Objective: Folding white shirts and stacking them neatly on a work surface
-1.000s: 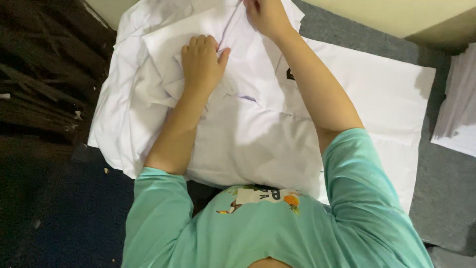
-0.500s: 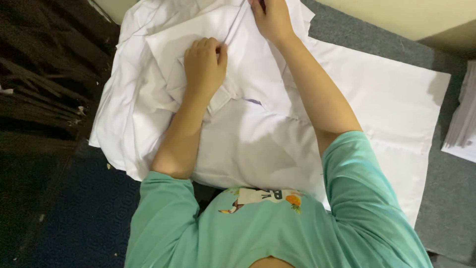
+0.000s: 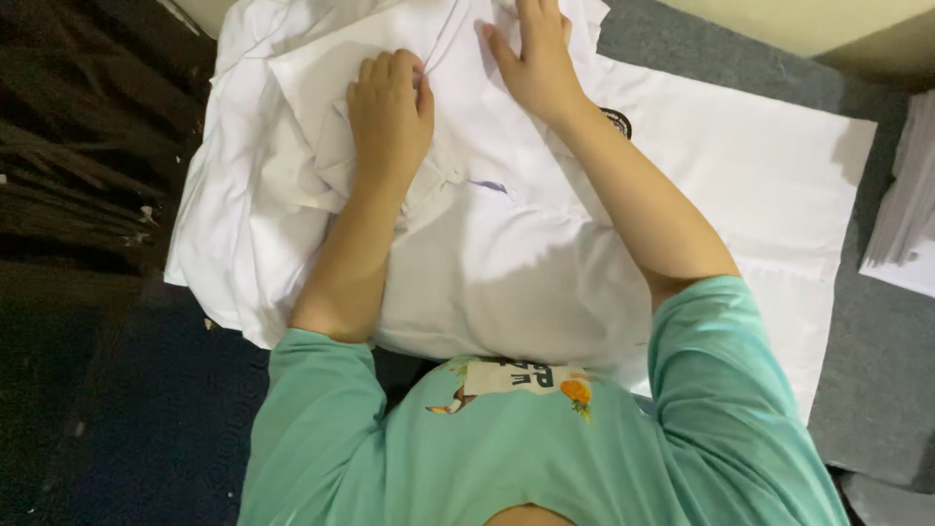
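Note:
A white garment (image 3: 506, 263) lies spread and partly bunched on a grey surface in front of me. My left hand (image 3: 392, 117) rests on it with fingers curled, pressing down on a fold of the cloth near a thin blue line. My right hand (image 3: 534, 60) lies flat on the cloth at the top, fingers spread, partly cut off by the frame edge. A small round dark emblem (image 3: 617, 121) shows on the cloth beside my right forearm. I wear a mint green shirt.
A flat white sheet (image 3: 779, 195) lies under the garment to the right on the grey surface (image 3: 877, 370). A stack of white sheets (image 3: 906, 224) sits at the right edge. Dark slats (image 3: 68, 175) and a dark blue floor (image 3: 146, 419) lie to the left.
My right hand has slid down the cloth toward me and now lies flat. My left hand has stayed on the fold. The view has shifted slightly closer.

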